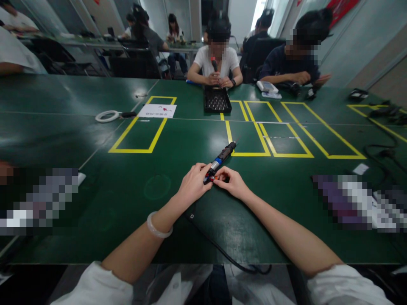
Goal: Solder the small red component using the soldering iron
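Observation:
A dark, pen-shaped electric tool point(224, 155) with a blue and silver band lies aslant on the green table, its thin tip pointing away to the upper right. My left hand point(195, 182) is closed on the rear part of the tool from the left. With finger and thumb pinched, my right hand point(231, 182) grips a small red-orange piece at the tool's rear end; what that piece is cannot be made out. A black cable point(219, 249) runs from below my left hand towards the table's near edge.
Yellow tape outlines point(132, 151) mark the green table point(121, 245). Beyond stand a black tray point(217, 101) of small parts, a paper sheet point(158, 111) and a white ring-shaped coil point(107, 116). Two people sit opposite. Blurred-out objects lie at both sides.

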Tool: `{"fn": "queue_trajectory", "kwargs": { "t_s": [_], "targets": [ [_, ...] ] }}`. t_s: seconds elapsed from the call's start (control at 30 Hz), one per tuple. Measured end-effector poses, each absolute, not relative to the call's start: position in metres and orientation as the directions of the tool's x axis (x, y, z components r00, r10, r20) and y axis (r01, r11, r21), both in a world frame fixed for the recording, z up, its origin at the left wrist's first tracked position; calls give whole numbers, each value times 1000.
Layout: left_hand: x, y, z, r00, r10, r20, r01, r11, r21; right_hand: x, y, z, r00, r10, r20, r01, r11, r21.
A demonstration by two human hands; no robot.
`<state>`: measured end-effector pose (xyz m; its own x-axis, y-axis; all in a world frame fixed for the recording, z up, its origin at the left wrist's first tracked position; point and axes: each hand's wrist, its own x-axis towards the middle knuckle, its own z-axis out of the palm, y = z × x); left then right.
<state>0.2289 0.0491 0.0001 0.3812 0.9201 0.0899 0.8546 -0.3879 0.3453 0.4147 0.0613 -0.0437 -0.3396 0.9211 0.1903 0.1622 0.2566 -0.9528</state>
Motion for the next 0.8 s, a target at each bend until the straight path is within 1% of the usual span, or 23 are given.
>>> {"fn": "queue_trajectory", "kwargs": {
  "t_s": [0.1,0.27,0.37,0.53,0.67,0.8],
  "targets": [
    [228,50,0,402,912,83,849,-405,338,413,59,-44,-374,885,276,257,385,-886],
    [227,48,2,434,897,78,841,-435,322,413,55,-41,-474,803,361,434,570,-697],
    [226,47,3,448,892,60,843,-443,306,415,54,-40,-506,758,412,462,641,-612],
    [222,47,6,459,888,20,844,-443,301,418,56,-42,-565,703,432,474,705,-528],
    [219,47,7,470,883,8,838,-449,310,416,57,-43,-564,699,439,522,714,-466],
    [221,47,7,456,890,19,839,-437,323,415,57,-42,-554,710,435,546,704,-454]
  ]
}}
